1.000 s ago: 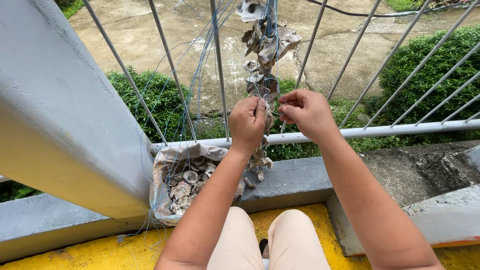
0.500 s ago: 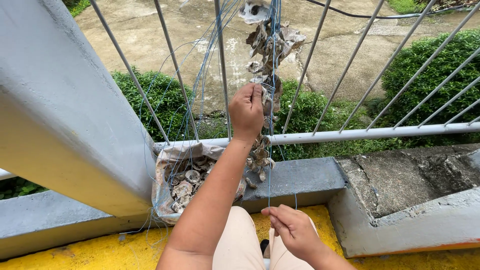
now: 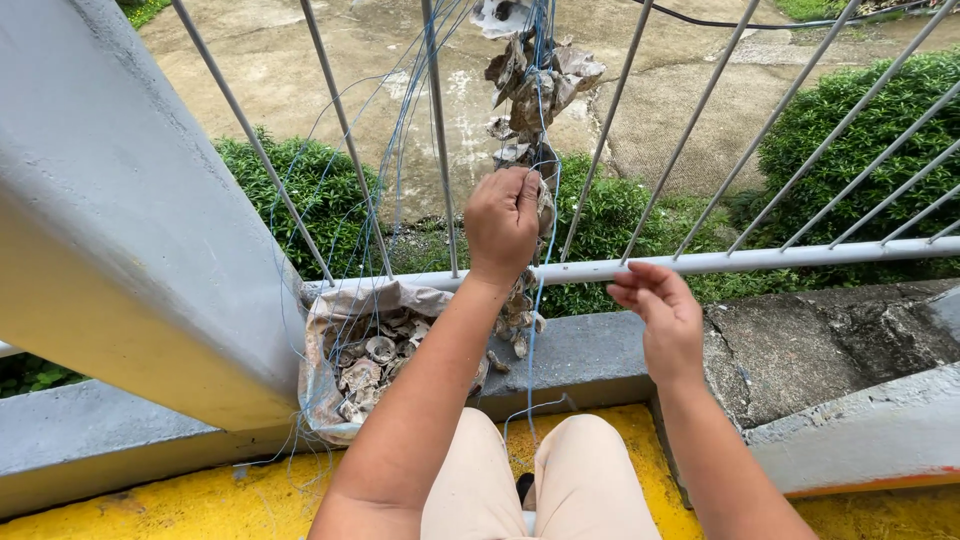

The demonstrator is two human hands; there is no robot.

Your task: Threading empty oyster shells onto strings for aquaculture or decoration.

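At the railing, left hand (image 3: 503, 222) grips shell string (image 3: 533, 90); right hand (image 3: 660, 315) hovers open.

Both my forearms are bare from elbow to wrist, with no sleeve showing on either. My left hand (image 3: 502, 220), up around 12 o'clock from my lap, wears no glove, ring or watch, and my right hand (image 3: 662, 315), out toward 2 o'clock, is just as bare. Below, at 6 o'clock, my knees are covered in light beige trousers (image 3: 540, 480) of plain cloth, smooth, with no pattern.
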